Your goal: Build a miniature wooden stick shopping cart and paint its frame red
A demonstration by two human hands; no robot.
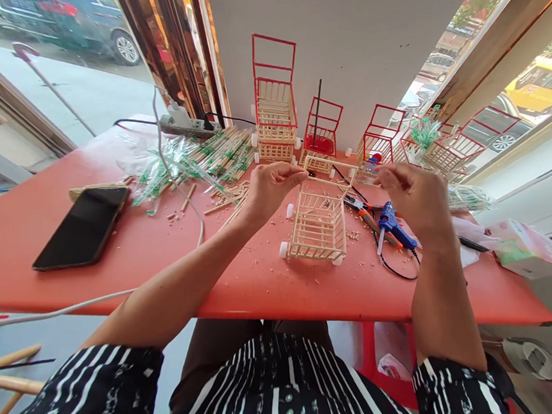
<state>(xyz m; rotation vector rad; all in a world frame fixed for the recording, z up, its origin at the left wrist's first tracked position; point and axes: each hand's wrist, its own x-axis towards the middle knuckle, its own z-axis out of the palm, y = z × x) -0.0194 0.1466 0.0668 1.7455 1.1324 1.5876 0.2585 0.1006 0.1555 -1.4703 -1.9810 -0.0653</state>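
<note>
Two hands, the left hand (pixel 270 187) and the right hand (pixel 415 196), work at one unpainted stick cart (pixel 319 227). About five red-framed carts (pixel 274 113) line the back. One phone (pixel 83 227), one blue glue gun (pixel 393 225), one power strip (pixel 186 124).

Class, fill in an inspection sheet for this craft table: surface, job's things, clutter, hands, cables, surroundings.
Surface: red table, strewn with wood chips.
Job's things: unpainted stick cart on white wheels; a thin stick frame is held between both hands above it.
Clutter: phone, wrapped stick bundles, blue glue gun, pliers, tissue pack, finished red-framed carts along the wall.
Hands: left hand pinches the frame's left end; right hand is at its right end.
Cables: black glue gun cord; white cable; power strip.
Surroundings: windows on both sides, parked cars outside.
</note>
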